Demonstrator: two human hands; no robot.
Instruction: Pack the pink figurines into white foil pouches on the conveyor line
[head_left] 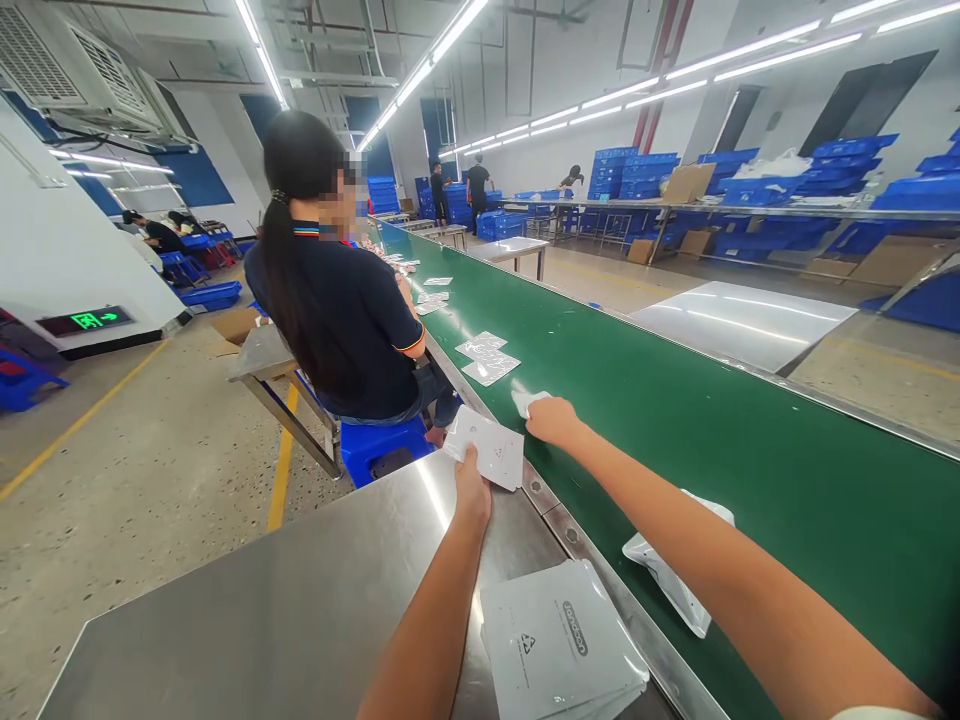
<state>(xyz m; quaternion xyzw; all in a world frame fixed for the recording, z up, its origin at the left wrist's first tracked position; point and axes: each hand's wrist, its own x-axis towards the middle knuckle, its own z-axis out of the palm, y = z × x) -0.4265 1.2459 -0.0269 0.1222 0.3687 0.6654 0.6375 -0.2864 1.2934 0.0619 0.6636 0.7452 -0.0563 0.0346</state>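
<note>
The left hand (472, 492) holds a white pouch (487, 447) by its near edge, fingers pinched shut on it, above the far end of the steel table (300, 600), close to where the table meets the belt. The pouch is a flat rectangle with its printed face up; its long axis runs roughly left to right, slanting down towards the right, and its far left corner points at the seated person ahead.

The right hand (551, 418) reaches out over the near edge of the green belt (675, 420) and closes on a small white packet (529, 400). Only the packet's far end shows past the fingers, so which way it runs cannot be told. It sits just beyond the pouch, and the two look apart.

On the near right corner of the table lies a stack of pouches (562, 645), printed side up, long axis running away from the camera. Beside the stack, on the belt under the right forearm, lies a plastic bag (671, 580), crumpled and partly hidden.

Further along the belt lie clear packets (487, 358) near its left edge. A person in a dark shirt (337, 300) sits on a blue stool (382, 445) at that edge, back to the camera. Blue crates (750, 185) are stacked on shelves along the far wall
</note>
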